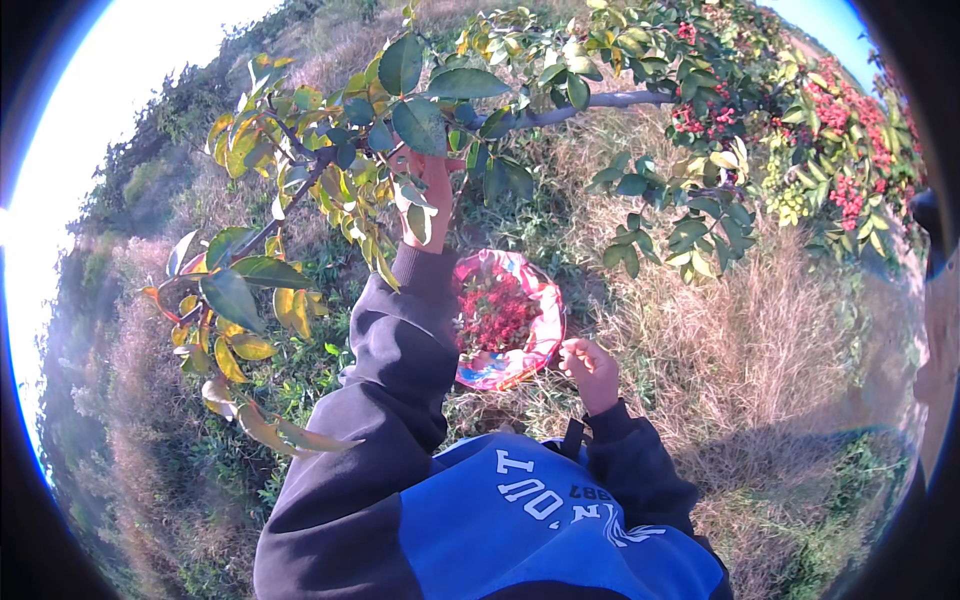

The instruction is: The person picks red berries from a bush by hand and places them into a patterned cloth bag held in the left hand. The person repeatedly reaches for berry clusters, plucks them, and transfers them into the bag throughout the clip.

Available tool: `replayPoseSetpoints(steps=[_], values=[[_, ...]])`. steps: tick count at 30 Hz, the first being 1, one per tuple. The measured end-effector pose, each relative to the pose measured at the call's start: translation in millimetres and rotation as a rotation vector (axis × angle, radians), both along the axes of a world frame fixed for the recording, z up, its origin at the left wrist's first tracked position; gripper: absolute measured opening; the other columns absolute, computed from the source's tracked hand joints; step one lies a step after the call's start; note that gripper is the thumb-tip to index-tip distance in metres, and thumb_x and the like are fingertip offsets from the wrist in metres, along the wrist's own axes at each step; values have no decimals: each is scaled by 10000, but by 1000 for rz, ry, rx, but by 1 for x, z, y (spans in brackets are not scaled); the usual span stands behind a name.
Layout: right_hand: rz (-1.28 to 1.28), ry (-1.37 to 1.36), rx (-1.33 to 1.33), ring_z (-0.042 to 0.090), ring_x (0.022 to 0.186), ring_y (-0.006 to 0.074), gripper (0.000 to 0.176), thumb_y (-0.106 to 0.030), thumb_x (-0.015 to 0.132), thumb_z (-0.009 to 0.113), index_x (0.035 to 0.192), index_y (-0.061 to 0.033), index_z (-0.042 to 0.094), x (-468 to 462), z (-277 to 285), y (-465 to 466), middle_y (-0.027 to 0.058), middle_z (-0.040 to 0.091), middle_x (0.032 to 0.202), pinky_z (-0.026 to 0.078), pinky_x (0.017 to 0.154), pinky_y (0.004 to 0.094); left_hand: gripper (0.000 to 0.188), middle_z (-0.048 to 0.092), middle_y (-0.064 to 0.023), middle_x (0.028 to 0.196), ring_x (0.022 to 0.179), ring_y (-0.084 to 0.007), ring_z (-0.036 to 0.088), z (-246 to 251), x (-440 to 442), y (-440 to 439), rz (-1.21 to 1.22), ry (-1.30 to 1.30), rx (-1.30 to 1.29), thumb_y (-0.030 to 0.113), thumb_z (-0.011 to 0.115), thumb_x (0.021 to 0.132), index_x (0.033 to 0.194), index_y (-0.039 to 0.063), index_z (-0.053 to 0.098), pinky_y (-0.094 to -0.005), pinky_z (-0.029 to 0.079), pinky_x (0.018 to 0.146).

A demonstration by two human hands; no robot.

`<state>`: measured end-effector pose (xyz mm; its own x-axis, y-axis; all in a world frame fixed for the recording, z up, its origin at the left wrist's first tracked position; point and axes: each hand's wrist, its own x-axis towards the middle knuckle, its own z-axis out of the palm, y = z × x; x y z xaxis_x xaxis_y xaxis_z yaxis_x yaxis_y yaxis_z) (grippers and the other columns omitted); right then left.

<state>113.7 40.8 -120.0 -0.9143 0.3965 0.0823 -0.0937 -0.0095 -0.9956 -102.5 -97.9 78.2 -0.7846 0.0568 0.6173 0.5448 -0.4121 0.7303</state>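
Observation:
My left hand (431, 199) is raised into a leafy, thin branch (622, 99) that crosses the upper view. Leaves cover most of its fingers, so its hold on the branch is hidden. Lower down, my right hand (591, 373) hangs beside the rim of a round container (551, 315) with a pink patterned lining. The right fingers are curled in; whether anything small is between them cannot be made out. Inside the container lies a heap of red berry clusters (495, 311), probably Sichuan pepper, mixed with some green leaves.
More red berry clusters (847, 199) hang among leaves at the upper right, with a pale green cluster (784, 199) near them. A drooping twig with yellowing leaves (247, 345) reaches down at the left. Dry grass (750, 322) and green weeds cover the ground.

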Motion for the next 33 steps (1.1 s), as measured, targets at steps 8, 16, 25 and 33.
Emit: replayPoseSetpoints(steps=[8,16,25,33], values=[[33,-112,-12,548,641,85,169,-97,787,550,923,2,568,25,-11,6,35,576,772,438,571,201,196,556,-15,933,801,-69,536,-11,-25,5,-81,-54,166,44,562,815,1000,21,500,-188,446,663],[38,-122,-132,558,658,88,155,-45,789,533,929,2,579,55,-24,18,36,581,812,446,599,217,178,575,-2,862,741,-49,519,-14,-6,13,440,-8,-107,44,556,801,974,34,516,-184,411,616],[47,-162,-129,571,666,103,166,-46,780,542,936,0,574,77,-39,33,55,592,821,469,594,222,177,590,-16,870,777,-75,551,-23,-3,21,418,79,-7,5,574,754,924,28,531,-209,452,662],[119,-173,-105,561,642,95,175,-70,783,549,936,13,566,79,-36,30,60,583,798,461,593,216,150,602,-67,810,694,-138,604,-21,43,42,-31,-225,127,74,595,788,894,-14,538,-256,500,668]])
